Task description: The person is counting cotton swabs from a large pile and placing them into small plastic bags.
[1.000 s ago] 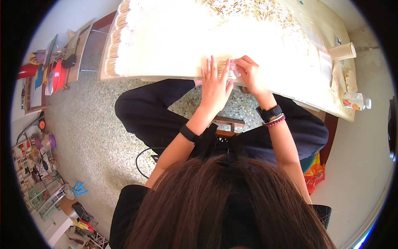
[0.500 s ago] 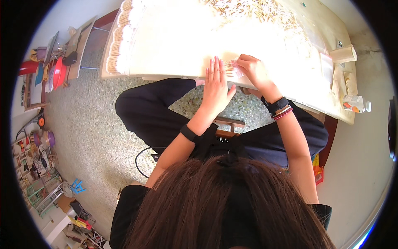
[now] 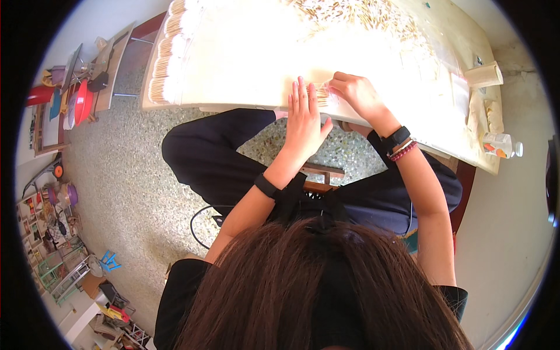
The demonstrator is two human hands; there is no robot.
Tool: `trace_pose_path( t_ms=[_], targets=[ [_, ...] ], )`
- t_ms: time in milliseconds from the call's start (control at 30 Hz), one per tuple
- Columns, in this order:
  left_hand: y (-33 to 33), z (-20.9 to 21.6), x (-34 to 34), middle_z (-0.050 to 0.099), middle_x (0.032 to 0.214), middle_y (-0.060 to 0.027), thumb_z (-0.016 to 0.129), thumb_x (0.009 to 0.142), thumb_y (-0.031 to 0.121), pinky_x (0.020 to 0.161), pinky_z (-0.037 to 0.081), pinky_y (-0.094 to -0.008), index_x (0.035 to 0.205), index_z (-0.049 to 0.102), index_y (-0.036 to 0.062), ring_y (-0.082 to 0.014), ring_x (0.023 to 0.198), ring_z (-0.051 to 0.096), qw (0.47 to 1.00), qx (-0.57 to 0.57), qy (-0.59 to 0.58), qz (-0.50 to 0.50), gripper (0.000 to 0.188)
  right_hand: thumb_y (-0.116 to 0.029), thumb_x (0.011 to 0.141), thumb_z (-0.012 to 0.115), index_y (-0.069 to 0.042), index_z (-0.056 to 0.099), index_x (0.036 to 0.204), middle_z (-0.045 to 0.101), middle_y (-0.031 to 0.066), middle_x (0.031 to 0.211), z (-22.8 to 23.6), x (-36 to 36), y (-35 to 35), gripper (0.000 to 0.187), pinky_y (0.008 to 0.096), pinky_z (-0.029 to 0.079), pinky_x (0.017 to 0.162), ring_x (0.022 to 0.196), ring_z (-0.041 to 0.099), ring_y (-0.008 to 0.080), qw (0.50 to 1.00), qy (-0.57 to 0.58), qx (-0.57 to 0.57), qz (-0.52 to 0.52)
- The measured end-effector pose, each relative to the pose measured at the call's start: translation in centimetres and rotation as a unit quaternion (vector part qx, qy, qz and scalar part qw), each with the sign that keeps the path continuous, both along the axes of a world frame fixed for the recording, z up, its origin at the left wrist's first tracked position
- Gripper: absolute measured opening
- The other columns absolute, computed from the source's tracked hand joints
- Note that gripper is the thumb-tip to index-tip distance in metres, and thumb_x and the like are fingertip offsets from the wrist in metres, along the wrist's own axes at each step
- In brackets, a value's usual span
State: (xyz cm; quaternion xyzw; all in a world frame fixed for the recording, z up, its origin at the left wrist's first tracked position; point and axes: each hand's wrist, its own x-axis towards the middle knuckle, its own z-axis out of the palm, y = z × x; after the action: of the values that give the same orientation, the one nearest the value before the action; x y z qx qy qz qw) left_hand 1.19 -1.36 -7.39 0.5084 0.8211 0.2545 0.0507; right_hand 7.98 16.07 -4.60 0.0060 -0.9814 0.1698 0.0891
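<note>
My left hand (image 3: 302,119) is stretched out flat at the table's near edge, its fingers lying along the left side of a small bundle of thin wooden sticks (image 3: 322,94), which look like cotton swabs. Clear plastic (image 3: 333,100) shows around the bundle's right end. There my right hand (image 3: 357,94) has its fingertips pinched together on the plastic. Strong glare washes out the exact edge of the wrapping.
Bundles of swabs (image 3: 163,58) line the table's left edge. Loose sticks (image 3: 373,20) are spread across its far side. At the right lie a pale roll (image 3: 484,76) and a clear bottle (image 3: 499,146). The bright tabletop (image 3: 245,70) is overexposed.
My right hand has shifted slightly up, its forearm swinging outward to the right. The left hand has stayed almost in place beside the bundle.
</note>
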Motion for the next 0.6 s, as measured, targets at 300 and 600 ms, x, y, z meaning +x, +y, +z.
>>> trace_pose_path(
  t_ms=[300, 600],
  targets=[
    [-0.1, 0.0, 0.1, 0.010, 0.144, -0.0333, 0.065, 0.079, 0.024, 0.109, 0.018, -0.0516, 0.136, 0.018, -0.0139, -0.0458, 0.135, 0.012, 1.000, 0.007, 0.018, -0.004, 0.083, -0.013, 0.078, 0.059, -0.006, 0.057, 0.086, 0.059, 0.0097, 0.082, 0.1, -1.5, 0.0, 0.011, 0.0383, 0.048, 0.066, 0.076, 0.060, 0.0296, 0.998, -0.045, -0.010, -0.039],
    [0.0, 0.0, 0.1, 0.012, 0.144, -0.0334, 0.064, 0.079, 0.024, 0.109, 0.018, -0.0510, 0.136, 0.017, -0.0132, -0.0453, 0.135, 0.014, 1.000, -0.002, 0.018, 0.002, 0.083, -0.016, 0.077, 0.061, -0.007, 0.059, 0.085, 0.059, 0.0087, 0.077, 0.9, 0.3, 0.1, 0.012, 0.0360, 0.047, 0.064, 0.072, 0.059, 0.0266, 0.984, -0.095, -0.090, -0.120]
  ],
)
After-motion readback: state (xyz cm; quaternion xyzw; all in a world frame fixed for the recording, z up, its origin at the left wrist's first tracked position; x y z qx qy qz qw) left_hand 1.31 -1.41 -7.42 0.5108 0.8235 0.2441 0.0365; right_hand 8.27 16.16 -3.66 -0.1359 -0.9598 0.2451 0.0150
